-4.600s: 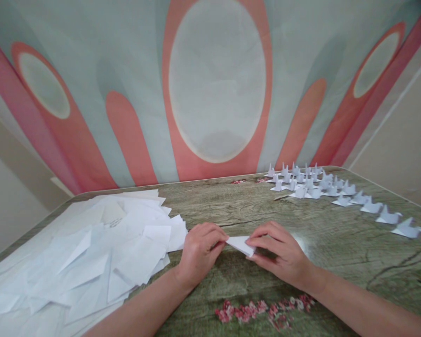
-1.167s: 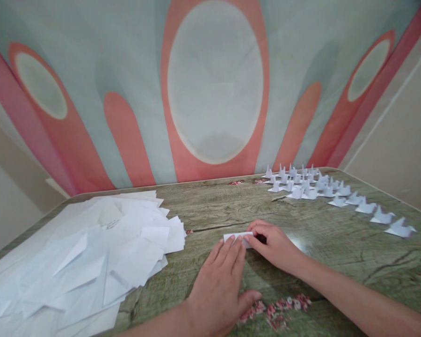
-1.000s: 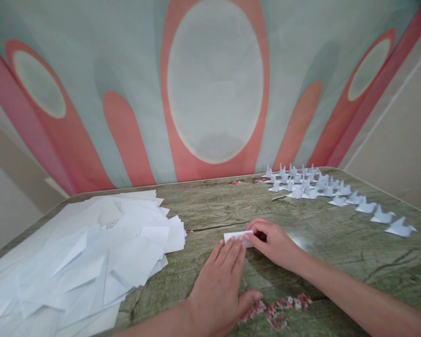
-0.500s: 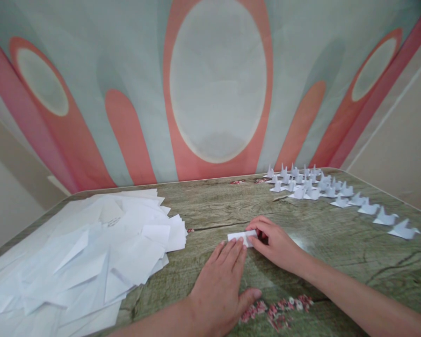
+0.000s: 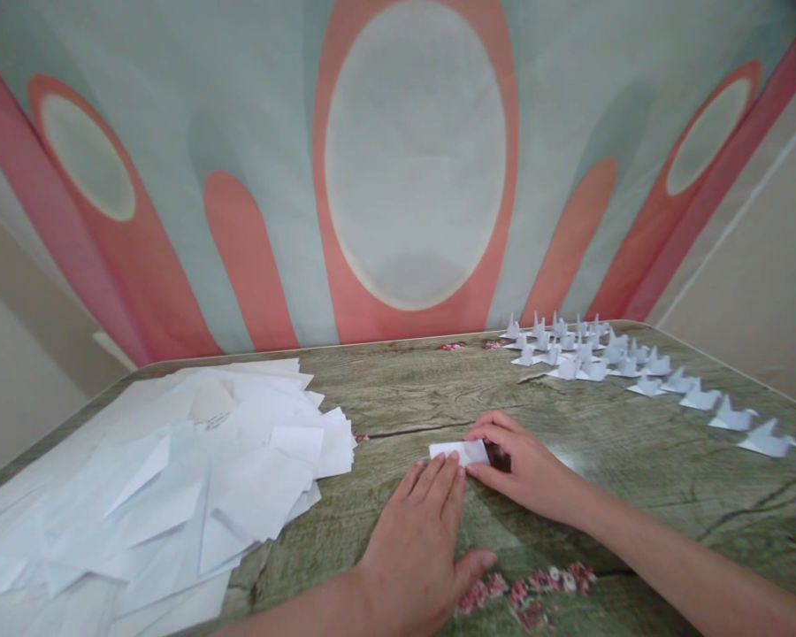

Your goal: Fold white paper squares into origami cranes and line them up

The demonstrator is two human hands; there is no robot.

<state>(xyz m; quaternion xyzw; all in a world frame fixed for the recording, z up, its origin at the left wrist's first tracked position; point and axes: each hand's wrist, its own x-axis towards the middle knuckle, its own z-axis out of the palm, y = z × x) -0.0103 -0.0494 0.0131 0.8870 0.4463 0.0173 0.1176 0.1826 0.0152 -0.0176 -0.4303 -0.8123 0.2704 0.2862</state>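
Note:
A small white sheet of folded paper (image 5: 459, 451) lies on the wood-patterned table, a little right of the middle. My left hand (image 5: 419, 531) rests flat, its fingertips pressing on the near edge of the paper and its thumb stretched out to the right. At the paper's right end is my right hand (image 5: 524, 460), the forefinger at the far edge and the thumb at the near edge, pinching it. Part of the paper is hidden under the fingers.
A wide heap of loose white paper sheets (image 5: 252, 495) covers the left side of the table (image 5: 398, 389). Several folded paper birds (image 5: 700, 395) stand in rows at the back right. Behind the table rises a patterned wall (image 5: 415, 159).
My right thumb and forefinger have shifted slightly and spread to the paper's near and far edges. My left hand stays in place on the paper.

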